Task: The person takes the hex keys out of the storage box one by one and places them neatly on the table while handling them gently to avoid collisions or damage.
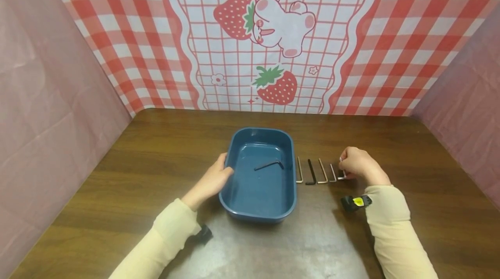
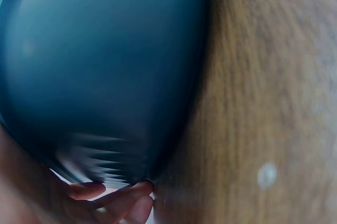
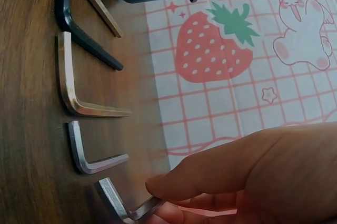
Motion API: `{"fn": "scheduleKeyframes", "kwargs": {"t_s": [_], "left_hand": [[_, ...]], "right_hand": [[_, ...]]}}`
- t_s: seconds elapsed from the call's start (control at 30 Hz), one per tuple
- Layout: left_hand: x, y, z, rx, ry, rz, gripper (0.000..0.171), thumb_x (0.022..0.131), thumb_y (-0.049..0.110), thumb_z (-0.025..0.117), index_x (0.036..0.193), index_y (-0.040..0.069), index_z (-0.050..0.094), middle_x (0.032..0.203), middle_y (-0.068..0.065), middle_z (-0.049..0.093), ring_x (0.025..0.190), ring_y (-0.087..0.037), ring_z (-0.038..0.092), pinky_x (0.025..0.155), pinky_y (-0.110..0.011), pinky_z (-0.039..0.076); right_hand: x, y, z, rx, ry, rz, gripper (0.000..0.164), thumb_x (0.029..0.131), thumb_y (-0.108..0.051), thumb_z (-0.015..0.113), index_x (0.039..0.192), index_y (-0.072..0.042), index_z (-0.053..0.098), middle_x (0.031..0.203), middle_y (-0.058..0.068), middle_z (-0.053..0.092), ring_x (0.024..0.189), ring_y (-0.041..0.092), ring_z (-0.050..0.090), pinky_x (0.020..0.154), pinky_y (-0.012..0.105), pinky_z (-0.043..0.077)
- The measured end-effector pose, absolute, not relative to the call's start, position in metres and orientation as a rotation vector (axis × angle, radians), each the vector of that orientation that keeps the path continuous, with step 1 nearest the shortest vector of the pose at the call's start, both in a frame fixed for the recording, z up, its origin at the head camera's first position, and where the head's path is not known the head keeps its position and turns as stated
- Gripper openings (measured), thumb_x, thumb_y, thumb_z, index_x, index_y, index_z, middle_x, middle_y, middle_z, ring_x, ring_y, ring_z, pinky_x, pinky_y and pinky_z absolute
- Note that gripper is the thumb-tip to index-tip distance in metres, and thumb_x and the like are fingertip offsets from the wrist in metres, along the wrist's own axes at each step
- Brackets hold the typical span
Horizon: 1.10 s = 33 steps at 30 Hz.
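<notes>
A blue plastic bin (image 1: 255, 192) stands on the table with one black hex key (image 1: 268, 165) lying inside. My left hand (image 1: 212, 177) grips the bin's left side, thumb over the rim; in the left wrist view its fingers (image 2: 139, 205) bend against the bin's outer wall (image 2: 105, 77). To the right of the bin, several L-shaped hex keys lie in a row, among them a black one (image 1: 310, 172) and a brassy one (image 3: 68, 79). At the row's right end my right hand (image 1: 359, 164) pinches a short silver hex key (image 3: 113, 197) between thumb and fingers, beside another small silver key (image 3: 81, 153).
The brown wooden table (image 1: 156, 140) extends around the bin. A strawberry-print cloth (image 1: 273, 53) hangs behind its far edge, with pink curtains (image 1: 50, 96) at both sides. Each sleeve carries a dark wrist camera (image 1: 353, 203).
</notes>
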State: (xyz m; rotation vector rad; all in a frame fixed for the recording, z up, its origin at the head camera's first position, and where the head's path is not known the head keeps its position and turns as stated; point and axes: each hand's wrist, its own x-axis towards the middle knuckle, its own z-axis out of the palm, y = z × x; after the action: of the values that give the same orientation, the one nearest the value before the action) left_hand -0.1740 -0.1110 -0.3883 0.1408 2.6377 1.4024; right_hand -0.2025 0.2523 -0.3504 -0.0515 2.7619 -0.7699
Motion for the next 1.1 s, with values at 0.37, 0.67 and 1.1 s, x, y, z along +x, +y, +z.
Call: {"fn": "scheduleKeyframes", "kwargs": {"t_s": [0.37,0.67,1.1], "left_hand": [[-0.1733,-0.1111,-0.3860,0.131,2.626,1.406,0.054,0.087,0.014,0.041,0.138,0.001,0.029,0.137,-0.022,0.040,0.122,-0.035,0.043,0.097,-0.051,0.038],[-0.1729,-0.1112,-0.3859,0.138,2.622,1.412,0.053,0.087,0.014,0.040,0.137,0.000,0.029,0.137,-0.022,0.040,0.122,-0.035,0.043,0.096,-0.051,0.039],[-0.1732,-0.1116,-0.3878,0.148,2.615,1.428,0.053,0.087,0.013,0.040,0.137,0.000,0.029,0.136,-0.023,0.041,0.121,-0.036,0.044,0.095,-0.050,0.040]], "right_hand": [[-0.2058,0.2540,-0.3541,0.020,2.715,-0.822,0.004,0.070,0.000,0.051,0.070,-0.003,0.048,0.064,0.003,0.045,0.055,0.012,0.052,0.052,0.027,0.053],[-0.2066,0.2553,-0.3580,0.041,2.721,-0.808,0.005,0.069,-0.001,0.050,0.068,-0.005,0.047,0.061,0.002,0.047,0.052,0.011,0.053,0.051,0.025,0.052],[-0.2062,0.2515,-0.3572,0.035,2.729,-0.753,0.005,0.069,-0.001,0.051,0.067,-0.004,0.048,0.059,0.002,0.048,0.051,0.012,0.053,0.048,0.024,0.050]]}}
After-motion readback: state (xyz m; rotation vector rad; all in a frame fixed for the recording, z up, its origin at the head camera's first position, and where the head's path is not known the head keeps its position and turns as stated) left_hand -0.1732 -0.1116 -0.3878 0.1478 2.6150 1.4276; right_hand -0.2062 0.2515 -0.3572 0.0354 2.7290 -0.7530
